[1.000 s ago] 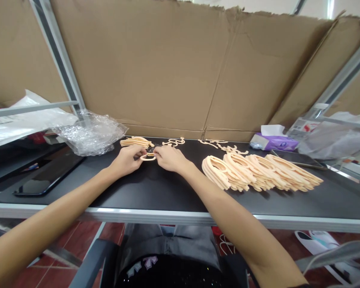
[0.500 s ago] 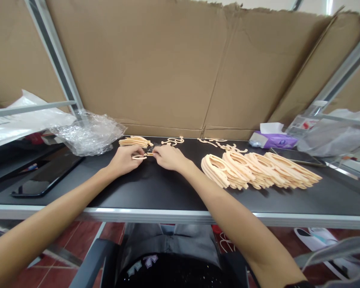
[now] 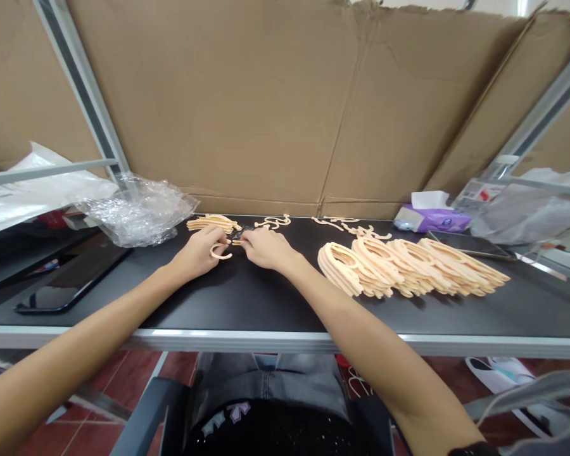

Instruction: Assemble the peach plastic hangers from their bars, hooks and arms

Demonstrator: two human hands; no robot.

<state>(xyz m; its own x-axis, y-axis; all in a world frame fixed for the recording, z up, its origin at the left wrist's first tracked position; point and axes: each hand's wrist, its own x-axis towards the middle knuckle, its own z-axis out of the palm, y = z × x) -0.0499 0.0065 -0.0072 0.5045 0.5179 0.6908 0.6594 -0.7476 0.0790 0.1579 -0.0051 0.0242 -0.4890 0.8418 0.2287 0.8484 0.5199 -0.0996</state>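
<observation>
My left hand point(image 3: 198, 251) is closed on a peach-coloured rubber ring piece point(image 3: 220, 254) that curves out below its fingers. My right hand point(image 3: 265, 247) pinches a small part point(image 3: 237, 242) between the two hands, close to the left fingertips. Both hands rest over the black tabletop point(image 3: 247, 297). Just behind them lies a small stack of the same peach pieces point(image 3: 213, 222). To the right a long overlapping row of peach ring pieces point(image 3: 403, 266) lies on the table.
Loose trimmed peach scraps point(image 3: 275, 222) and more peach scraps point(image 3: 356, 229) lie at the back by the cardboard wall point(image 3: 285, 114). Crumpled clear plastic point(image 3: 137, 212) sits at left, a dark tablet point(image 3: 71, 278) beside it. A tissue pack point(image 3: 430, 220) and a phone point(image 3: 468, 244) lie at right.
The ring piece was held between both hands; now it hangs from the left hand alone, opened into a curve, while the right hand keeps a small bit.
</observation>
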